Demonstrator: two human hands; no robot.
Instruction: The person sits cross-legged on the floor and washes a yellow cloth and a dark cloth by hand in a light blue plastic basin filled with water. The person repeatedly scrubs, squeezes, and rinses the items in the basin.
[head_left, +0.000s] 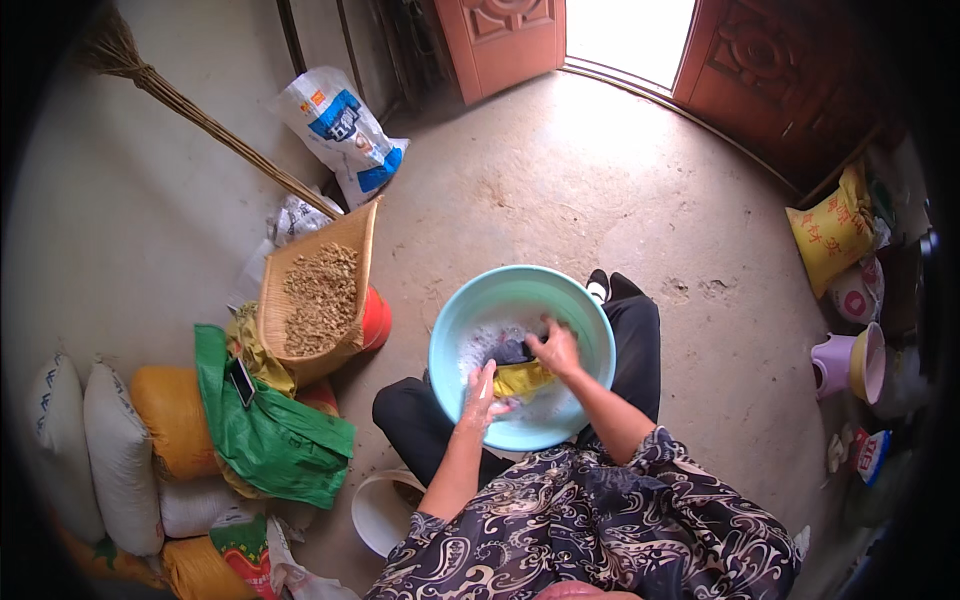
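Note:
A light-blue plastic basin (596, 330) of sudsy water rests between my bent legs. Inside it lie a yellow cloth (523, 379) and, just beyond, a dark grey cloth (507, 351), both wet and partly under foam. My left hand (478, 396) is at the left edge of the yellow cloth, with suds on the skin; whether its fingers pinch the fabric is unclear. On the other side, my right hand (556, 349) hovers over or touches the right end of the cloths. Its fingers are spread and slightly blurred.
A woven scoop basket (274, 300) of dry brown pieces stands left, by a red bucket (376, 319). Near my left hip is a white bucket (367, 510). Stacked sacks (120, 442), a green bag (277, 442) and a phone (242, 382) lie left. A purple stool-like object (831, 365) stands right.

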